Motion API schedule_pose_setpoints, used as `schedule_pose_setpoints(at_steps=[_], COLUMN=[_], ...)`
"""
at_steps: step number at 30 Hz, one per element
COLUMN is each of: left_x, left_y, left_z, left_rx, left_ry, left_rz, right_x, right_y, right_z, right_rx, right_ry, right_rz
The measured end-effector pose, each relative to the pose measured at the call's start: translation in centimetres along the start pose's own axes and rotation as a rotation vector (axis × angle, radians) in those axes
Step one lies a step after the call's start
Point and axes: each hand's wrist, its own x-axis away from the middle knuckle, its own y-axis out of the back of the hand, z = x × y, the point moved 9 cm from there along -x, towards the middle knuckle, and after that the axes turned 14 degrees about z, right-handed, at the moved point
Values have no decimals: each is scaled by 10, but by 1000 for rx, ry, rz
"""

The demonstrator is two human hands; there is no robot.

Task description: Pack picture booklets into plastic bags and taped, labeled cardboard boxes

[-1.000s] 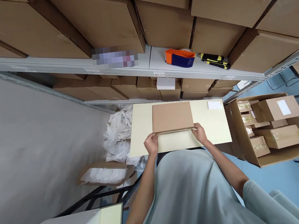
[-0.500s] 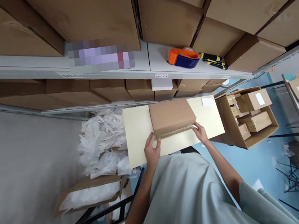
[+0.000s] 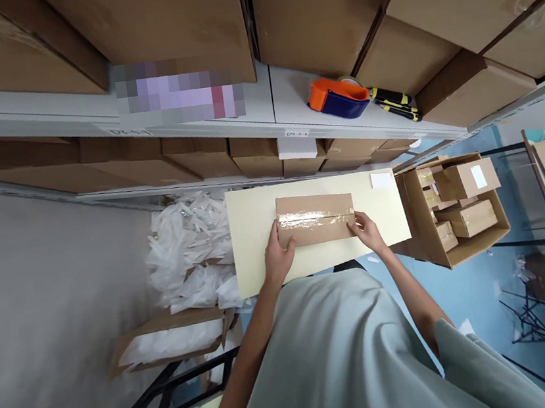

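Note:
A flat brown cardboard box (image 3: 315, 218) lies on a pale yellow table top (image 3: 255, 226), its taped seam facing up. My left hand (image 3: 279, 256) grips the box's left end with the thumb on top. At the box's right end, my right hand (image 3: 366, 231) holds the near corner. A small white label (image 3: 381, 180) lies on the table at its far right corner.
An orange and blue tape dispenser (image 3: 338, 98) and yellow-black tools (image 3: 395, 104) sit on the grey shelf among large cartons. An open carton (image 3: 456, 208) of small taped boxes stands at the right. White plastic bags (image 3: 188, 247) are piled at the left.
The box has been rolled toward me, so the taped side now faces up. Both hands stayed at its ends. The view swung slightly right.

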Motion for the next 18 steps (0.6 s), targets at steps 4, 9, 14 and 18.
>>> schedule_pose_setpoints(at_steps=[4,9,14,18], left_x=[-10,-16,-16,-5], left_y=[10,20,-13,-58], left_z=[-7,-88,-222,-292], left_rx=[-77,-215,-241,-258], left_ry=[30,-87,-310,-409], left_rz=[-69,-322,-436,-459], right_x=[-28,-85,-193,-215], right_y=[55,124,123,111], right_z=[75,238,308,311], right_rx=[333,610,796,794], right_ry=[214,792,747,753], right_rz=[-132,-275,-51,128])
